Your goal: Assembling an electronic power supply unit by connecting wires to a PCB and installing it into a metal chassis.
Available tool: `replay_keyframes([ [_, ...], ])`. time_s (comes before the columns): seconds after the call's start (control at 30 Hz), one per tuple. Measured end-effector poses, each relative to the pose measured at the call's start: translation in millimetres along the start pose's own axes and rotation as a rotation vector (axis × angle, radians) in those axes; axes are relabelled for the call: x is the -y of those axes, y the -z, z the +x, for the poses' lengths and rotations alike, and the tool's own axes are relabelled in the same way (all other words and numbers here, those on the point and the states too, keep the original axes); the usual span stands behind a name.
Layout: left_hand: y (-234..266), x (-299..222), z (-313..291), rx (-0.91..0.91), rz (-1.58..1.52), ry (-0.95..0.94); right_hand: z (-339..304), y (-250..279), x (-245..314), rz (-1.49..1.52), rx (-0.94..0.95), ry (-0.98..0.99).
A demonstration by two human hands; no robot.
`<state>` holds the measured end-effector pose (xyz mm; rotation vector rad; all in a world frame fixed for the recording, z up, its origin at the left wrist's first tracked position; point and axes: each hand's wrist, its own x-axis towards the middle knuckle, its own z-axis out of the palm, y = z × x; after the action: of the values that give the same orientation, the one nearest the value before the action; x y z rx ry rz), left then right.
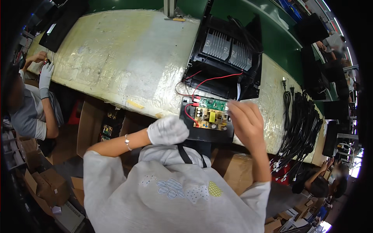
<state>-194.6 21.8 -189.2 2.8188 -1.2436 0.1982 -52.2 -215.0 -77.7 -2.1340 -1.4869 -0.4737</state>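
A black panel (206, 136) lies at the table's front edge, just ahead of my body. On it are a green circuit board (211, 103) and, nearer me, a tan power board (202, 118) with a yellow transformer. My left hand (169, 130), in a white glove, is curled beside the panel's left edge; what its fingers hold, if anything, is hidden. My bare right hand (248, 120) pinches at the right end of the green board, its fingertips covering whatever is between them. Red wires (217, 76) run from the boards into a black housing (194, 64) with ribbed grey metal blocks (223, 48).
Black power cords (299, 124) lie in a heap on the right of the table. A cardboard box (91, 126) holding circuit boards stands below the table at left. A co-worker (33, 101) sits at the far left, near a dark panel (64, 25).
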Motion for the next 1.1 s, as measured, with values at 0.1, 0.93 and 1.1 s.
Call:
replay_keyframes([
  [0.1, 4, 4, 0, -0.495, 0.042, -0.046, 61, -19, -4, -0.092, 0.351, 0.211],
  [0.93, 50, 75, 64, -0.663, -0.949, 0.259, 104, 6, -33, 0.589, 0.715, -0.443],
  [1.1, 45, 81, 72, -0.708, -1.012, 0.217, 105, 16, -27, 0.573, 0.704, -0.551],
])
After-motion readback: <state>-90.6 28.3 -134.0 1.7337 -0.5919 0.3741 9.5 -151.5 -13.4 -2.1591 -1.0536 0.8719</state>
